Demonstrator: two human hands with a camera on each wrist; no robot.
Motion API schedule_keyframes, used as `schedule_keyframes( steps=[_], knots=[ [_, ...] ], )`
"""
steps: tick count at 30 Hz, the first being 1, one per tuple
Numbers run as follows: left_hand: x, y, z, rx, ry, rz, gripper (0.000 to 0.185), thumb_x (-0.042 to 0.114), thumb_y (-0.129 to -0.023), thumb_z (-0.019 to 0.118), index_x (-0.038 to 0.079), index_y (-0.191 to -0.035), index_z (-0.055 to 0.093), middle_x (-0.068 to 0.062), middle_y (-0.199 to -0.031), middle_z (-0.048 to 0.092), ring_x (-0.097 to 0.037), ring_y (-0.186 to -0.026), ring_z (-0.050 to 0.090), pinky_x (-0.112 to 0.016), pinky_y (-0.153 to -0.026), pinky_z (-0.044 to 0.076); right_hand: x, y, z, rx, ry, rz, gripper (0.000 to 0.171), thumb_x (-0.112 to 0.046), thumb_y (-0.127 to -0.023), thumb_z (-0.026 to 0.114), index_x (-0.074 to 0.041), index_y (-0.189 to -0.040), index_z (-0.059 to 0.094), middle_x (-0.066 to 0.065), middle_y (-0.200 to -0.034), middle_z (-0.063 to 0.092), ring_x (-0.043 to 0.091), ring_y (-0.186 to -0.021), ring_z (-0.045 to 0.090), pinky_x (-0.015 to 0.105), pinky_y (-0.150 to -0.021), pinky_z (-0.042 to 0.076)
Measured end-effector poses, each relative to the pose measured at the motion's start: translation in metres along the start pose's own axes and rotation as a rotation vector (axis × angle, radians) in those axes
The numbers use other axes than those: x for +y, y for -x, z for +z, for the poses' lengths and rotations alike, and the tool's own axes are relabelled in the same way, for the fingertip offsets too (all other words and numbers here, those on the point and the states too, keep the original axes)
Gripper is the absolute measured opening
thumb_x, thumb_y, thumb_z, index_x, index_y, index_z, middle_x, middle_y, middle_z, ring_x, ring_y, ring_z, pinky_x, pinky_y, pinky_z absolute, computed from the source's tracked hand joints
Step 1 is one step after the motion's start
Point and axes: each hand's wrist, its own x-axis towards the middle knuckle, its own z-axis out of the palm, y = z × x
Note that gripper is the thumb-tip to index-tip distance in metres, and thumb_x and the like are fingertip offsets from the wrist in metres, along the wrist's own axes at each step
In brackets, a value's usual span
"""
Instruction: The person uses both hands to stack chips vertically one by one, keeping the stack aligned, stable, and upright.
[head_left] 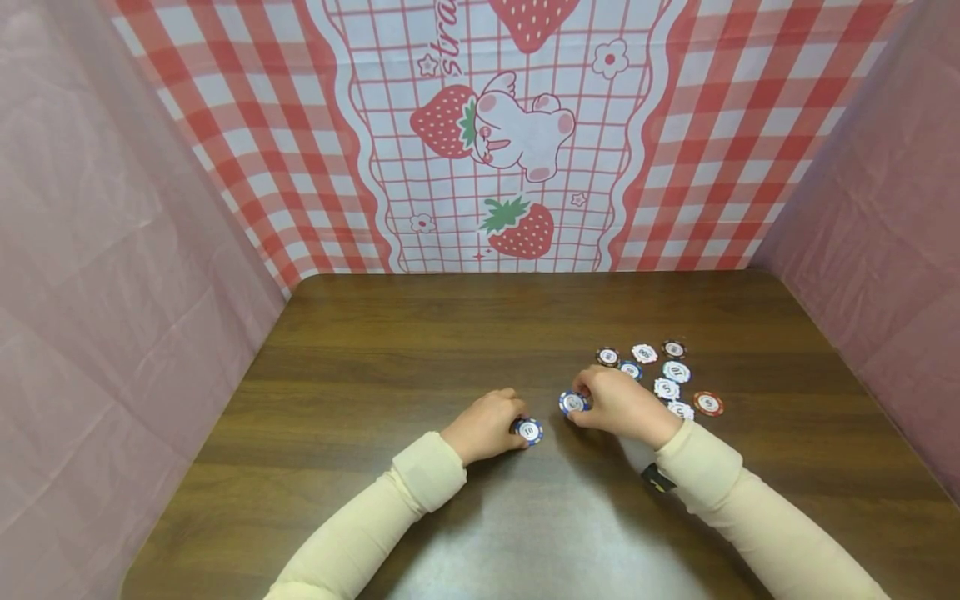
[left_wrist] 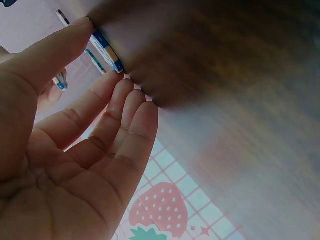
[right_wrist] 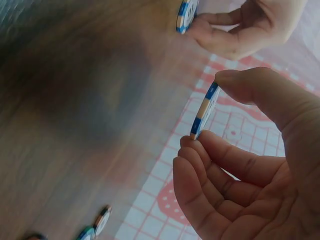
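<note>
two blue chips held edgewise, one per hand

right thumb tip and fingertips [right_wrist: 200, 145] clamped on the rim of a blue-and-white chip [right_wrist: 204, 111], lifted clear of the table [head_left: 420, 333] and turned on edge. grip at opposite rim points, likely so the flat faces stay free and the disc can be set down or stacked cleanly. right hand [head_left: 618, 406] arched, knuckles up, wrist low, cream sleeve [head_left: 750, 508] running back to the lower right.

left thumb and forefinger [left_wrist: 107, 92] pinched on a second blue chip [left_wrist: 106, 52], its edge against or just above the wood; contact not certain. remaining fingers lying together, lightly bent, beneath it. left hand [head_left: 487, 425] curled, resting near the table centre, forearm angled in from the lower left.

both chips near each other at mid-table, just apart. loose chips [head_left: 667, 375] scattered flat just beyond the right hand: white, blue, black and red. grouping on that side judged a supply within reach.

strawberry-print cloth [head_left: 495, 125] hung behind.
</note>
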Motion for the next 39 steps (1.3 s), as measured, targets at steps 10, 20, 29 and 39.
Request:
schedule_keyframes(
  steps=[10,20,29,39],
  knots=[
    [0.000,-0.001,-0.001,-0.002,0.009,-0.001,0.029,0.029,-0.078,0.081,0.012,-0.100,0.072,0.000,-0.094,0.065,-0.010,-0.083,0.057,-0.024,-0.077,0.048,-0.013,-0.003,0.009,-0.050,-0.018,-0.036,0.026,-0.023,-0.072,0.079,-0.006,-0.087,0.065,0.001,-0.077,0.060,0.008,-0.065,0.049,0.025,-0.060,0.043],
    [0.000,-0.001,-0.001,-0.016,0.014,-0.018,0.030,0.029,-0.078,0.081,0.011,-0.100,0.072,0.001,-0.093,0.065,-0.008,-0.079,0.053,-0.022,-0.073,0.046,-0.023,-0.005,0.021,-0.065,-0.004,-0.100,0.024,-0.022,-0.070,0.080,-0.010,-0.083,0.064,-0.003,-0.076,0.058,0.007,-0.065,0.047,0.023,-0.059,0.040],
    [0.000,-0.001,-0.001,-0.010,0.020,-0.018,0.030,0.028,-0.077,0.082,0.012,-0.099,0.072,0.000,-0.093,0.065,-0.008,-0.080,0.055,-0.023,-0.073,0.047,-0.030,-0.006,0.029,-0.076,0.001,-0.126,0.023,-0.021,-0.068,0.079,-0.009,-0.081,0.064,-0.003,-0.077,0.059,0.007,-0.065,0.048,0.022,-0.058,0.041],
    [-0.001,0.000,0.000,-0.013,0.020,-0.024,0.029,0.029,-0.077,0.081,0.012,-0.099,0.072,0.000,-0.093,0.065,-0.009,-0.080,0.055,-0.024,-0.073,0.047,-0.032,-0.008,0.036,-0.079,-0.004,-0.142,0.021,-0.020,-0.069,0.078,-0.010,-0.082,0.065,-0.002,-0.079,0.060,0.007,-0.067,0.049,0.023,-0.059,0.042]
  ],
)
